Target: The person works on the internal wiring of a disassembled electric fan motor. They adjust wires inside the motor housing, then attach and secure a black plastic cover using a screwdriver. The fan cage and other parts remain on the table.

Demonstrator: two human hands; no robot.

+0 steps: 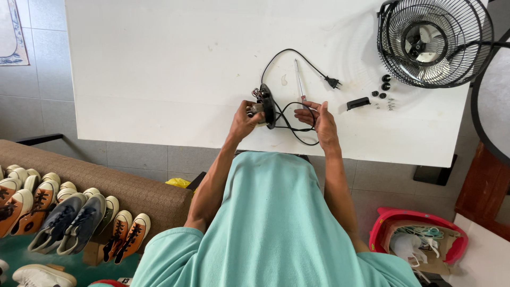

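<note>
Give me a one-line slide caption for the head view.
Left hand holds a black switch housing with its power cord over the white table; right hand touches the cord.

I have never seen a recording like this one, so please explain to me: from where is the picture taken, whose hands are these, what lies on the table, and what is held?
The picture comes from a camera worn on the person's head, looking down, so the two bare arms belong to that person. The left hand holds a small black fan part with wires. The right hand holds its black power cord, whose plug lies further away on the white table. Also on the table are a screwdriver, a small black piece, some black knobs and screws, and a black wire fan cage.
</note>
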